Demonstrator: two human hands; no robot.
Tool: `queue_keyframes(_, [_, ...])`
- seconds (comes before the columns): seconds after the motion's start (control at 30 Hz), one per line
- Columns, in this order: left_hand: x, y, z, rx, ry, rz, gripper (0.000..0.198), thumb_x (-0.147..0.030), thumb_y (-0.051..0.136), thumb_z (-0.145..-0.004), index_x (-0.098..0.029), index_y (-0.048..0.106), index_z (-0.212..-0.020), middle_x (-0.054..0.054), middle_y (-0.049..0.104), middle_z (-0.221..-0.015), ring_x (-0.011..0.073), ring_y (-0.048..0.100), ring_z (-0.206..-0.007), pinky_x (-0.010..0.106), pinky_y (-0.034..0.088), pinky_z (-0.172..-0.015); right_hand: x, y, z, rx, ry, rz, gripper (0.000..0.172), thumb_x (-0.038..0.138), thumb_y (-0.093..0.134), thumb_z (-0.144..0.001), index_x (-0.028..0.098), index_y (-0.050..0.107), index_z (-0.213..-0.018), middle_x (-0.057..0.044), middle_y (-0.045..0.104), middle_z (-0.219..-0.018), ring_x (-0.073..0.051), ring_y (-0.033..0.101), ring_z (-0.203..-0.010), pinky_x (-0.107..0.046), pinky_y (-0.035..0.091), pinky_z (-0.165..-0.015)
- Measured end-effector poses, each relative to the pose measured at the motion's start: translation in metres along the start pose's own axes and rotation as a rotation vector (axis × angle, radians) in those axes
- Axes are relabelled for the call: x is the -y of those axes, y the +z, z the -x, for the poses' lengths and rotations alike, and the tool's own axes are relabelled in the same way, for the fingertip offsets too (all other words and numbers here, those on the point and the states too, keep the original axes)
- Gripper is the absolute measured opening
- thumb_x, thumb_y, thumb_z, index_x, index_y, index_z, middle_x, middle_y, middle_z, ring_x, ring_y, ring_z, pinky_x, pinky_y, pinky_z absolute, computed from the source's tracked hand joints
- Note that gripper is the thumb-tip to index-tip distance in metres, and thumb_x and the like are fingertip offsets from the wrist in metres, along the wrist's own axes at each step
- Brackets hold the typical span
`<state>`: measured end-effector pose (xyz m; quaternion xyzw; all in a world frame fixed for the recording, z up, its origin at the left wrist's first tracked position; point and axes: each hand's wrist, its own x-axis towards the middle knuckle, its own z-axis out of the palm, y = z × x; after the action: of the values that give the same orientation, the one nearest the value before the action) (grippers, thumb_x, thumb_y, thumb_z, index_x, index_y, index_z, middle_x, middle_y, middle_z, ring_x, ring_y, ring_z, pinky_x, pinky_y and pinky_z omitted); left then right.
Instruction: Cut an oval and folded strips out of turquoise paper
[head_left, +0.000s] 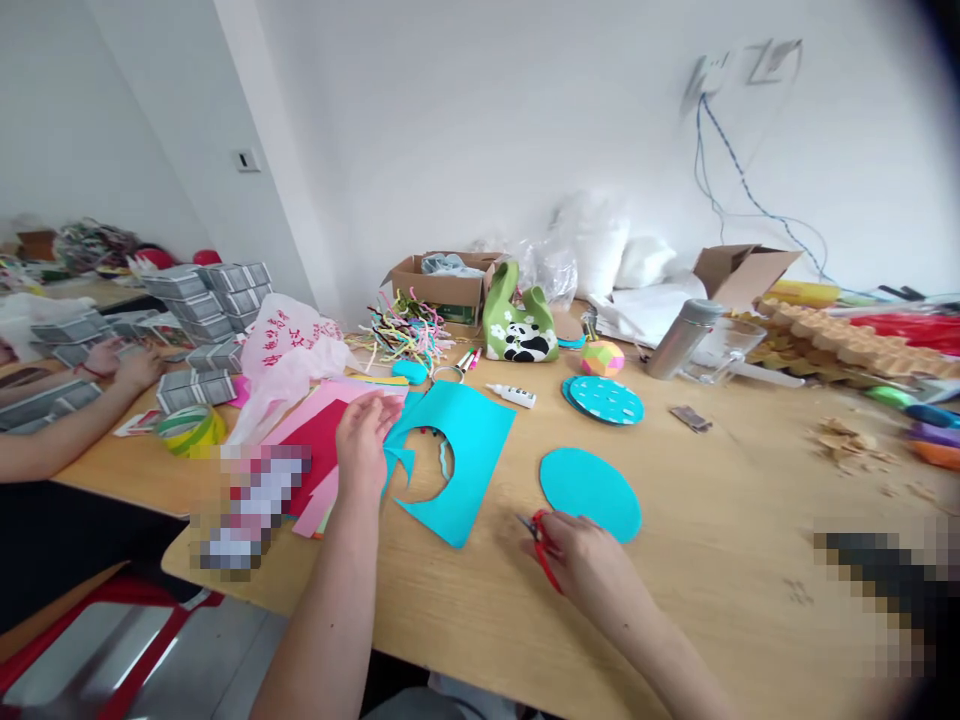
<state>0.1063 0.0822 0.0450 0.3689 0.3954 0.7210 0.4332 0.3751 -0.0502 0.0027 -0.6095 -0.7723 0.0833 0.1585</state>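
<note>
Right hand grips red scissors beside a blue oval

The right hand [589, 552], lower centre of the frame, has its grip closed round the red-handled scissors [541, 552], their short tips pointing up and left. Just beyond it, right of centre, a plain blue oval [589, 490] lies flat on the counter [712, 490].

The left hand [361, 445] is raised left of centre, fingers partly bent, near the left edge of a blue sheet [484, 450] with a large rounded hole; whether its grip pinches the sheet, I cannot tell. Red [321, 450] and pink sheets lie beside and behind that hand.

Above the plain oval in the frame sit overlapping white-flecked blue ovals [611, 400], with a white bottle [511, 397] to their left. A green panda bag [519, 325] stands at upper centre, and a silver flask [684, 335] leans in the view at upper right. At the left of the frame, a co-worker's hand [140, 367] is near grey bundles [196, 388].
</note>
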Motion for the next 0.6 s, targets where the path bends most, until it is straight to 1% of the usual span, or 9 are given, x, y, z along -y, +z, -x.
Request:
queue_keyframes(0.07, [-0.010, -0.007, 0.007, 0.260, 0.039, -0.297, 0.021, -0.035, 0.068, -0.075, -0.018, 0.067, -0.089, 0.006, 0.073, -0.086, 0.0205, 0.068, -0.086, 0.035, 0.050, -0.085, 0.029, 0.002, -0.001, 0.091, 0.066, -0.299, 0.034, 0.043, 0.052, -0.089, 0.018, 0.055, -0.066, -0.004, 0.061, -0.063, -0.015, 0.055, -0.058, -0.026, 0.028, -0.051])
queue_keyframes(0.13, [-0.015, -0.017, 0.016, 0.528, 0.075, -0.663, 0.021, -0.034, 0.067, -0.077, -0.020, 0.071, -0.091, 0.007, 0.073, -0.094, 0.0228, 0.067, -0.092, 0.035, 0.049, -0.086, 0.058, 0.010, 0.001, 0.247, 0.158, -0.679, 0.049, 0.061, 0.054, -0.083, 0.018, 0.052, -0.061, -0.001, 0.056, -0.055, -0.012, 0.052, -0.050, -0.024, 0.028, -0.047])
queue_keyframes(0.17, [-0.014, -0.024, 0.021, 0.635, 0.087, -0.823, 0.021, -0.033, 0.067, -0.077, -0.020, 0.072, -0.092, 0.008, 0.073, -0.097, 0.0237, 0.066, -0.094, 0.035, 0.048, -0.085, 0.073, 0.017, 0.004, 0.358, 0.177, -0.882, 0.056, 0.069, 0.050, -0.080, 0.018, 0.051, -0.059, 0.000, 0.054, -0.051, -0.011, 0.050, -0.046, -0.023, 0.029, -0.045])
queue_keyframes(0.23, [-0.008, -0.037, 0.031, 0.762, 0.092, -1.045, 0.021, -0.033, 0.066, -0.077, -0.021, 0.074, -0.092, 0.008, 0.073, -0.098, 0.0249, 0.065, -0.093, 0.036, 0.047, -0.084, 0.097, 0.032, 0.010, 0.531, 0.243, -1.189, 0.069, 0.081, 0.040, -0.077, 0.016, 0.057, -0.065, 0.000, 0.054, -0.047, -0.009, 0.048, -0.038, -0.021, 0.030, -0.040])
queue_keyframes(0.3, [0.002, -0.049, 0.039, 0.814, 0.069, -1.159, 0.022, -0.034, 0.066, -0.077, -0.021, 0.074, -0.092, 0.008, 0.074, -0.094, 0.0262, 0.064, -0.090, 0.037, 0.046, -0.083, 0.115, 0.048, 0.016, 0.646, 0.351, -1.382, 0.076, 0.085, 0.040, -0.073, 0.013, 0.062, -0.068, -0.001, 0.054, -0.046, -0.009, 0.049, -0.035, -0.019, 0.031, -0.035])
queue_keyframes(0.4, [0.017, -0.059, 0.050, 0.823, 0.013, -1.194, 0.020, -0.028, 0.064, -0.077, -0.020, 0.073, -0.093, 0.008, 0.074, -0.094, 0.0275, 0.064, -0.093, 0.039, 0.045, -0.084, 0.127, 0.062, 0.018, 0.730, 0.516, -1.543, 0.081, 0.086, 0.039, -0.072, 0.009, 0.064, -0.071, -0.002, 0.055, -0.047, -0.011, 0.054, -0.036, -0.017, 0.034, -0.031])
queue_keyframes(0.47, [0.021, -0.060, 0.056, 0.808, -0.042, -1.145, 0.018, -0.022, 0.061, -0.077, -0.020, 0.073, -0.091, 0.009, 0.074, -0.096, 0.0263, 0.065, -0.093, 0.037, 0.045, -0.083, 0.128, 0.063, 0.015, 0.796, 0.623, -1.587, 0.083, 0.086, 0.034, -0.076, 0.008, 0.064, -0.073, -0.004, 0.056, -0.048, -0.012, 0.057, -0.037, -0.017, 0.038, -0.030])
queue_keyframes(0.53, [0.022, -0.057, 0.062, 0.786, -0.107, -1.061, 0.017, -0.021, 0.058, -0.078, -0.019, 0.071, -0.089, 0.008, 0.074, -0.095, 0.0243, 0.066, -0.091, 0.034, 0.046, -0.080, 0.125, 0.060, 0.012, 0.841, 0.718, -1.593, 0.083, 0.084, 0.029, -0.079, 0.009, 0.064, -0.073, -0.005, 0.057, -0.050, -0.013, 0.058, -0.039, -0.019, 0.042, -0.030])
queue_keyframes(0.6, [0.020, -0.052, 0.067, 0.758, -0.174, -0.958, 0.014, -0.025, 0.058, -0.078, -0.019, 0.068, -0.085, 0.008, 0.073, -0.091, 0.0227, 0.066, -0.086, 0.032, 0.046, -0.075, 0.122, 0.054, 0.009, 0.818, 0.771, -1.575, 0.080, 0.082, 0.028, -0.081, 0.010, 0.063, -0.074, -0.004, 0.057, -0.051, -0.013, 0.059, -0.040, -0.020, 0.045, -0.030])
